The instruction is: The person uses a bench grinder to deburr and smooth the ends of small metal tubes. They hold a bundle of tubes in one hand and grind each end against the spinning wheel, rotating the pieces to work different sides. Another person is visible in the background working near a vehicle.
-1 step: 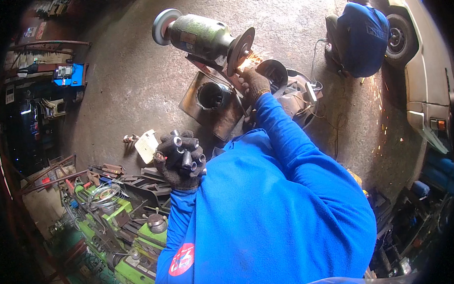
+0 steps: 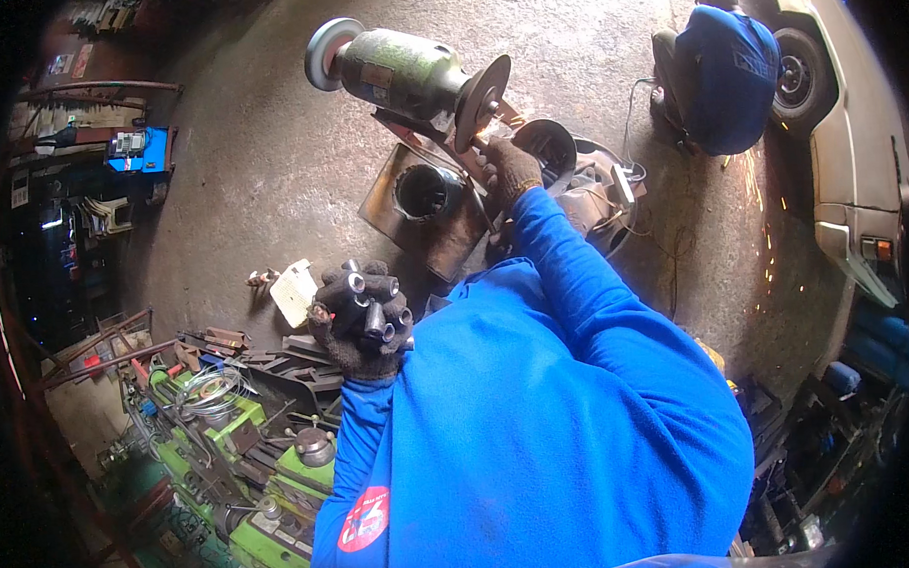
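Partly, tubes [image 2: 377, 286] hide the left hand [image 2: 365, 355].

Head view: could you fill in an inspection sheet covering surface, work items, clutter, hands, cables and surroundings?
Surface: concrete floor, unevenly stained.
Work items: grinder with a pale wheel and a dark wheel; short metal tubes.
Clutter: metal bars piled beside a green machine.
Hands: gloved left hand cups the tubes; gloved right hand holds a small piece, mostly hidden, at the dark wheel.
Cables: thin cable near a crouching co-worker.
Surroundings: pale vehicle beside the co-worker; sparks nearby.
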A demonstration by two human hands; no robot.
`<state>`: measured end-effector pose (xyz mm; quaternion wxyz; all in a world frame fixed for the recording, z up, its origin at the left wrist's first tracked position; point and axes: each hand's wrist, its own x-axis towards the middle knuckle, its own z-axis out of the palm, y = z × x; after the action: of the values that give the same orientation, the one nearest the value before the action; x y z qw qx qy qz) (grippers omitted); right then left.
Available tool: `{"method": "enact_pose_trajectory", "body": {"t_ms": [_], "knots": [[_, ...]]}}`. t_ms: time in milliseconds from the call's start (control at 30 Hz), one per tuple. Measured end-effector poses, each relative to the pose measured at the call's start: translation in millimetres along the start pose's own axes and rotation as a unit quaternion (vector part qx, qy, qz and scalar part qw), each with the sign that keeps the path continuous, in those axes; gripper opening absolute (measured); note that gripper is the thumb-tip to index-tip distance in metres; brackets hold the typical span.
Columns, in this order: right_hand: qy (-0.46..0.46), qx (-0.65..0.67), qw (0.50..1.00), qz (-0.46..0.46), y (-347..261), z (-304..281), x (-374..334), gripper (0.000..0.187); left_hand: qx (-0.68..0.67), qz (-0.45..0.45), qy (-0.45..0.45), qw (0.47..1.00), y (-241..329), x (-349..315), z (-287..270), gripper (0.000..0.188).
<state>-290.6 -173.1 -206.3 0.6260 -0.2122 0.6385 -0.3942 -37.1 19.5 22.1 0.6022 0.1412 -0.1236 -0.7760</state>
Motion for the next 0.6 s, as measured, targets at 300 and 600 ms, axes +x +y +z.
{"method": "enact_pose_trajectory", "body": {"t_ms": [300, 600], "knots": [[-0.104, -0.076, 0.954, -0.271, 22, -16, -18, 0.041, -0.104, -0.041, 0.043, 0.993, -2, 5, 9, 0.049], [-0.124, 0.338, 0.932, 0.035, 7, -5, -27, 0.048, -0.022, 0.003, 0.066, 0.998, -2, 4, 13, 0.053]]}}
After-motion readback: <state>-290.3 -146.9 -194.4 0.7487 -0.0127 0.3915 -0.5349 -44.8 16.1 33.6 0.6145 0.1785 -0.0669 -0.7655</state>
